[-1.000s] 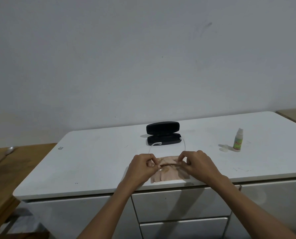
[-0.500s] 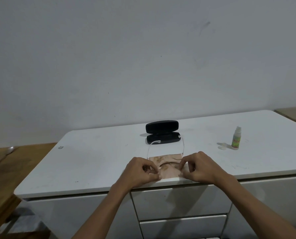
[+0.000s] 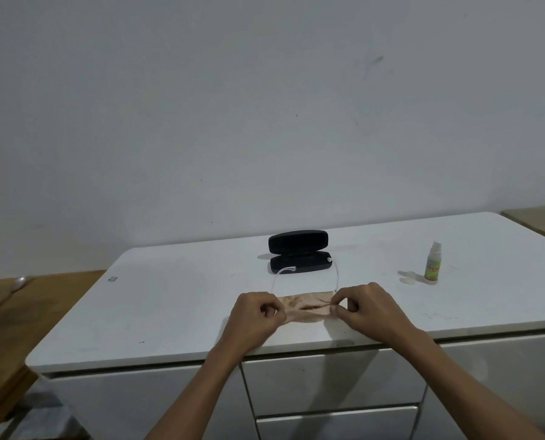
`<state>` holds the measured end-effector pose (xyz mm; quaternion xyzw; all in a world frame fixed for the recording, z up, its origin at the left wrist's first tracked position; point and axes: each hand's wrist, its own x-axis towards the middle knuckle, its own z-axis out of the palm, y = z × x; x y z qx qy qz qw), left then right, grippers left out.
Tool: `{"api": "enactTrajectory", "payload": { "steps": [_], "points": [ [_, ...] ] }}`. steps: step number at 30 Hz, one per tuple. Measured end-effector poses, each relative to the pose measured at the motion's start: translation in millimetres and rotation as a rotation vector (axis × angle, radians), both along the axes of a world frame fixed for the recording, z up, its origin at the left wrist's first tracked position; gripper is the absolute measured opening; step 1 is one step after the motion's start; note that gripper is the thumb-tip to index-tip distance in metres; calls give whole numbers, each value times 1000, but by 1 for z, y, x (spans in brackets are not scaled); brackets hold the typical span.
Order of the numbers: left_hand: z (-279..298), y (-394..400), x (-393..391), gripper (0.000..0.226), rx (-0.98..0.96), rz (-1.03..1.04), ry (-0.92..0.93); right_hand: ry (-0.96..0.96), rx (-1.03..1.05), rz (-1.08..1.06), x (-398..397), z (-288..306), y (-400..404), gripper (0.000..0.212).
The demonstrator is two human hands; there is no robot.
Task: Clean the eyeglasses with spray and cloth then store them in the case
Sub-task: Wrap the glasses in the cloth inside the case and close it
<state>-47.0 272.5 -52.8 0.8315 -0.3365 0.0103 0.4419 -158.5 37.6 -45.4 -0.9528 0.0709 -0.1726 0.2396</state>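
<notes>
A white desk [image 3: 169, 312] is seen against a plain pale wall [image 3: 265, 106]. The wall has a few small dark marks on it. The desk top is smooth, with rounded corners, and some faint smudges are seen on it. White drawers [image 3: 328, 382] are set under the front edge. Brown wooden tops are seen on both sides, a big one at the left [image 3: 26, 312] and a small bit at the far right [image 3: 538, 220].

A black case [image 3: 299, 252] is placed near the middle of the desk, and its lid is lifted open. A small spray bottle [image 3: 433, 263] with a green label is stood upright well to the right of the case. A small clear cap [image 3: 407, 277] is laid just beside the bottle.

Near the front edge, a tan cloth [image 3: 306, 308] is stretched between the two hands. The left hand [image 3: 252, 315] is closed in a grip on the left end of the cloth. The right hand [image 3: 369, 309] is closed in a grip on the right end. The eyeglasses [image 3: 315, 304] are wrapped in the cloth, so the lenses are mostly hidden. Two thin pale arms of the eyeglasses are pointed away toward the case, and their tips are seen in front of it.
</notes>
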Motion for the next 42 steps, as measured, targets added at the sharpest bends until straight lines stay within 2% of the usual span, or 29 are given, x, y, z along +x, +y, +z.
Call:
{"api": "enactTrajectory", "payload": {
  "steps": [5, 12, 17, 20, 22, 24, 28, 32, 34, 38, 42],
  "points": [
    [-1, -13, 0, 19, -122, 158, 26, -47, -25, -109, 13, 3, 7, 14],
    [-8, -30, -3, 14, 18, 386, 11, -20, -149, -251, 27, -12, 15, 28],
    [-6, -36, -3, 14, 70, 461, -33, -157, -166, -265, 27, -22, 12, 22],
    [-4, -33, -6, 10, 24, 449, -64, -301, -125, -227, 20, -24, 9, 10],
    [-6, -29, -8, 8, 16, 399, -109, -327, -63, -156, 14, -20, 10, 16],
    [-10, -25, -9, 9, 59, 327, -164, -295, -42, -107, 12, -18, 8, 27],
    [-11, -25, -10, 19, 131, 290, -201, -91, -80, -126, 18, -24, 4, 15],
    [-8, -27, -8, 25, 177, 267, -188, -71, -77, -127, 18, -24, 5, 18],
    [-9, -25, -9, 23, 118, 260, -194, -122, -42, -147, 15, -24, 4, 15],
    [-14, -14, -6, 9, -59, 331, -244, -341, 49, -229, 12, -23, -1, 7],
    [-14, -11, 3, 21, -190, 366, -195, -412, 189, -274, 17, -17, -5, 27]
  ]
}}
